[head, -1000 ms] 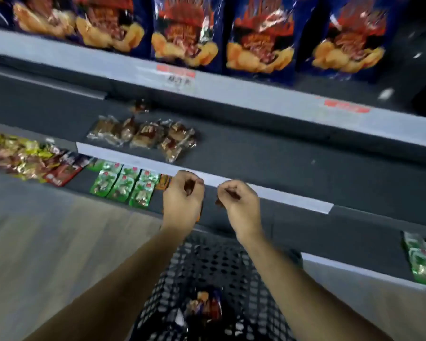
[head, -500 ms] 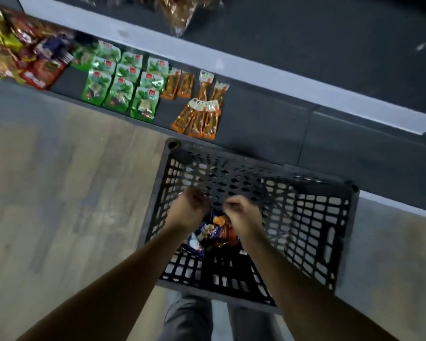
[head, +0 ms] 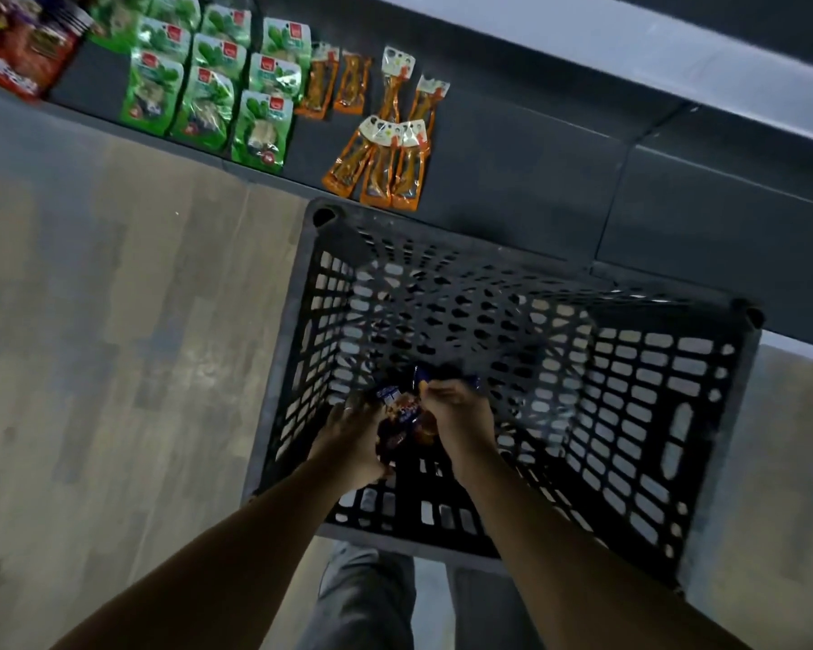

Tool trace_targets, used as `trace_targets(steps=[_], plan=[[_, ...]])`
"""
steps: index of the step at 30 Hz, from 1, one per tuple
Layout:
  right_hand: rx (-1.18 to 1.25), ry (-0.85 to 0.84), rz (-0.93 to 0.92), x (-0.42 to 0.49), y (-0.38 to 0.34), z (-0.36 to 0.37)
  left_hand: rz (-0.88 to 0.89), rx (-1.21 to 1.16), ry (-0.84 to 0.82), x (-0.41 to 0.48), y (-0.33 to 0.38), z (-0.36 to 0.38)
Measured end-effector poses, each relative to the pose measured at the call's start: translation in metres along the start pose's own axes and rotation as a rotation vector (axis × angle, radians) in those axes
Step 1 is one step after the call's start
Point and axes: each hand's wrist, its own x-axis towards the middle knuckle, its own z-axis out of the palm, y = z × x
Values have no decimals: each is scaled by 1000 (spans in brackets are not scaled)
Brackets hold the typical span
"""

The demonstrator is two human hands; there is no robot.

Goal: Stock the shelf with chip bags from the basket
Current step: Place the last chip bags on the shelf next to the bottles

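Note:
A dark plastic lattice basket stands on the floor in front of the bottom shelf. Both my arms reach down into it. A blue and orange chip bag lies at its bottom between my hands. My left hand is curled against the bag's left side. My right hand grips the bag's upper right edge. Much of the bag is hidden by my hands.
Green snack packets and orange packets lie on the dark bottom shelf beyond the basket; red packets sit at far left. Wood-pattern floor lies left of the basket. My grey trouser legs show below.
My view has dropped from the upper shelves to the basket. Both hands, curled near the shelf edge a second ago, have gone down into the basket and closed around the chip bag.

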Motion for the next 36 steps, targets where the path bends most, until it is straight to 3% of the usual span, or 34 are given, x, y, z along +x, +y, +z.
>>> trace_targets(steps=[8,15,21,29,36], plan=[[-32,11,-51,-5,-11,-15,27,-72,260,-4,14,-40],[115,-52,-177,-43,-71,-43,76,-714,322,-43,36,-120],[266,-6,-290,-86,-136,-66,204,-969,358,-93,75,-197],[448,67,-542,-161,-209,-110,336,-1078,506,-161,121,-272],[657,123,-774,-238,-266,-166,605,-1127,656,-239,185,-336]])
